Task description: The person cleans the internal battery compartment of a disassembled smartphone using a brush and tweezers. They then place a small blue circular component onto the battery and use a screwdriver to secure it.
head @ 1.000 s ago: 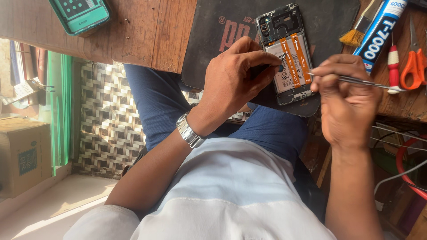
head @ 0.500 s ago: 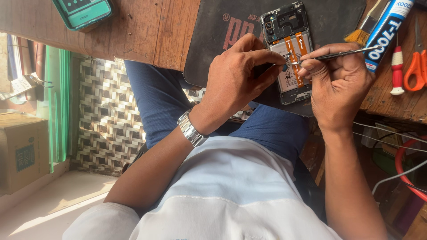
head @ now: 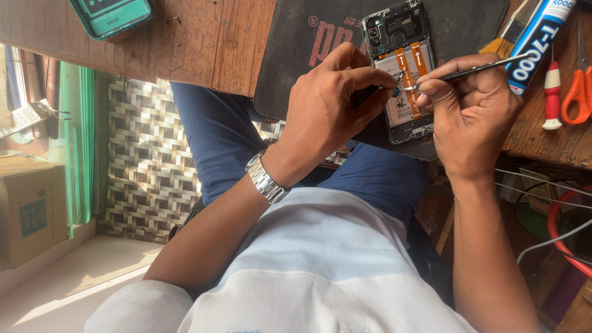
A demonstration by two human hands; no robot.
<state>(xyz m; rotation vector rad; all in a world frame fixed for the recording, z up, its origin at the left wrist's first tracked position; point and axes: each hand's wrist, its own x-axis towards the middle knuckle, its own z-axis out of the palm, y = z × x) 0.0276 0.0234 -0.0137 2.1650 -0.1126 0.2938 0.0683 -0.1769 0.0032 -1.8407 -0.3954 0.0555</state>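
The opened smartphone (head: 401, 74) lies back-off on a dark work mat (head: 308, 68), its upper part a black frame with a camera module, its lower part a pale battery crossed by two orange flex ribbons running lengthwise. It sits at about 1 o'clock in the head view, on the near edge of a wooden bench (head: 203, 43).

At 3 o'clock of the phone lie a blue-and-white glue tube (head: 538, 43), a small brush (head: 509, 31) with yellow bristles, a red-and-white screwdriver (head: 550, 92) and orange-handled scissors (head: 579, 86). At 10 o'clock, well apart, rests a green device (head: 114, 15). A cardboard box (head: 31, 209) stands on the floor at 8 o'clock. Both hands overlap the phone's middle and hide part of the battery.

The left hand (head: 327, 105), a metal wristwatch (head: 266, 180) on its wrist, lies at 9 o'clock of the phone, its fingers curled and its forefinger and thumb pinched together over the left edge of the battery; whether anything sits between them cannot be told. The right hand (head: 475, 111) is at 4 o'clock of the phone, closed in a pen grip around thin metal tweezers (head: 468, 69), whose tip meets the battery just beside the left fingertips.
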